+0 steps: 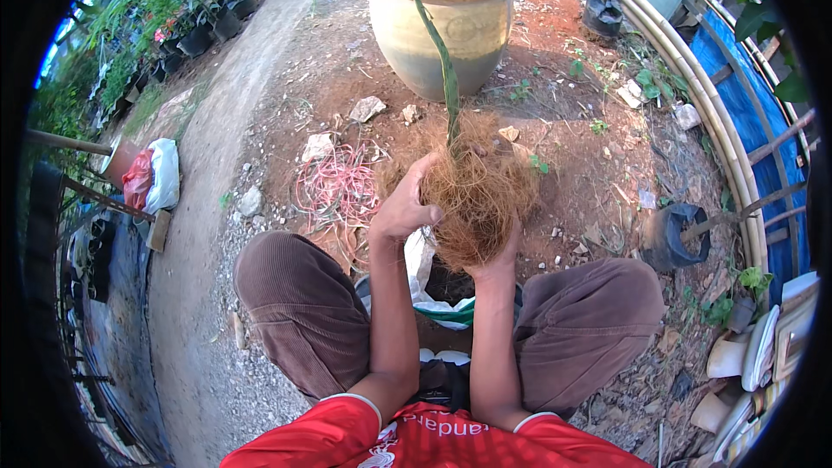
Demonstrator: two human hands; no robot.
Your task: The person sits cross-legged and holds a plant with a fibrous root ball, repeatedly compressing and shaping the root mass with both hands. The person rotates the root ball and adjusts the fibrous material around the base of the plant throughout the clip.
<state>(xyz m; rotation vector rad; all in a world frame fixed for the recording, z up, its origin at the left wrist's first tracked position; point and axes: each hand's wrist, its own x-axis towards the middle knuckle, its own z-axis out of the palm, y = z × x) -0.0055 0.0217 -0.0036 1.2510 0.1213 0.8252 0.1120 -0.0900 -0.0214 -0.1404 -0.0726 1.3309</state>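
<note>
A green stem cutting (440, 56) stands up out of a loose ball of brown fibre (477, 208). My left hand (407, 204) grips the left side of the ball, thumb in view and some fingertips hidden in the fibre. My right hand (492, 258) holds it from below right, its fingers mostly hidden behind the strands. Beneath, between my knees, a white and green sack (419, 264) lies open with dark material (451, 284) inside. A tangle of pink and pale string (334, 186) lies on the dirt to the left.
A large cream pot (433, 43) stands ahead. Potted plants (198, 39) line a path at the upper left. Bags (160, 175) sit at left. Bent bamboo poles (744, 165), blue tarp (706, 48), a black grow bag (659, 238) and stacked white items (726, 355) are at right.
</note>
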